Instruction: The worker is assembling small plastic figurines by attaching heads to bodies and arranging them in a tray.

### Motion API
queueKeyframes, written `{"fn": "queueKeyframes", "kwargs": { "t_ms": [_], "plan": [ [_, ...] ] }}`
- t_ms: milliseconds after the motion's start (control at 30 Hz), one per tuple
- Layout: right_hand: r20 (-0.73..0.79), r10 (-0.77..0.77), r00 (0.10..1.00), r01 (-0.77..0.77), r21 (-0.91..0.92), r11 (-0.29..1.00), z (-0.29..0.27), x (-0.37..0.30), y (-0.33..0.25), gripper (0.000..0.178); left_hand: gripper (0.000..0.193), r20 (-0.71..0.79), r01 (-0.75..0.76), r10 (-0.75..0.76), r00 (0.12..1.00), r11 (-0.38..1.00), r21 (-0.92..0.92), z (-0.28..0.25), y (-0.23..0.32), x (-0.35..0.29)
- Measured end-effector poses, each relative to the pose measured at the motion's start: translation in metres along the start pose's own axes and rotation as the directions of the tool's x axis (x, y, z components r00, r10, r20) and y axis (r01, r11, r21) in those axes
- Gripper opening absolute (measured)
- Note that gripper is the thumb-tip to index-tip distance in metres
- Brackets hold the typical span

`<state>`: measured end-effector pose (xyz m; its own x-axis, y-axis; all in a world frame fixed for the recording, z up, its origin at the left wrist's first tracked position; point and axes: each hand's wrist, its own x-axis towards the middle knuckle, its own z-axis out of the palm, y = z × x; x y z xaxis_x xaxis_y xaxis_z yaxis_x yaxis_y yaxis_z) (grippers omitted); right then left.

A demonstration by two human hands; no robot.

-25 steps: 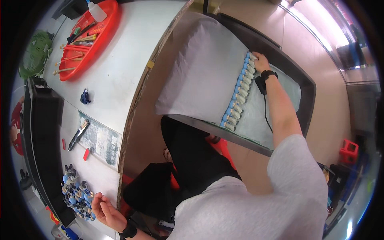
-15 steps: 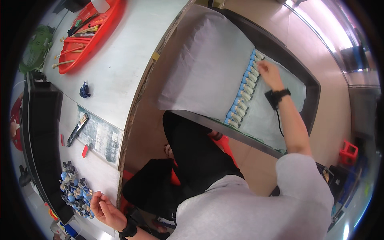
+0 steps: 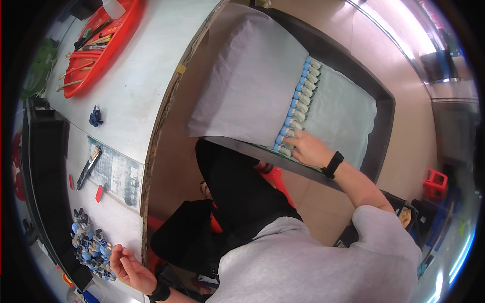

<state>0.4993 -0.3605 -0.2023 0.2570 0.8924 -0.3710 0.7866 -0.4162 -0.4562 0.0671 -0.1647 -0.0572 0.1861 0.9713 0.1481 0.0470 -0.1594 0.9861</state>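
Note:
A row of small figurines (image 3: 301, 96), light blue at one end and cream at the other, lies side by side on white sheeting in a dark tray. My right hand (image 3: 312, 149) is at the near end of this row, its thumb and forefinger closed about one figurine; the fingers partly hide it. At the lower left, my left hand (image 3: 132, 271) rests by the table edge, palm up, with loosely curled fingers apart and nothing visible in them. Beside it sits a heap of blue and dark figurines (image 3: 91, 247).
The dark tray (image 3: 385, 116), lined with white sheeting (image 3: 242, 81), stands right of the table (image 3: 136, 76). On the table are a red tray (image 3: 112, 53) of brushes and tools, a dark blue crumpled piece (image 3: 96, 116), a black cutter-like tool (image 3: 89, 167) and a red piece (image 3: 99, 193).
My right hand has moved from the far end of the figurine row to its near end. My left hand has stayed beside the heap. The whole view has shifted slightly.

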Motion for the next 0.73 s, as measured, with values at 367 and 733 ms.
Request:
{"fn": "queueKeyframes", "kwargs": {
  "t_ms": [367,733],
  "plan": [
    [-0.287,0.046,0.957,-0.028,0.067,0.997,-0.008,0.026,0.016,0.018,0.023,0.02,-0.001,0.002,1.0,1.0,-0.028,-0.004,-0.005,-0.001],
    [-0.394,0.272,0.878,-0.106,0.394,0.913,-0.016,0.06,0.044,0.023,0.024,0.038,-0.01,0.011,0.999,1.0,-0.026,-0.005,-0.005,0.001]
  ]
}}
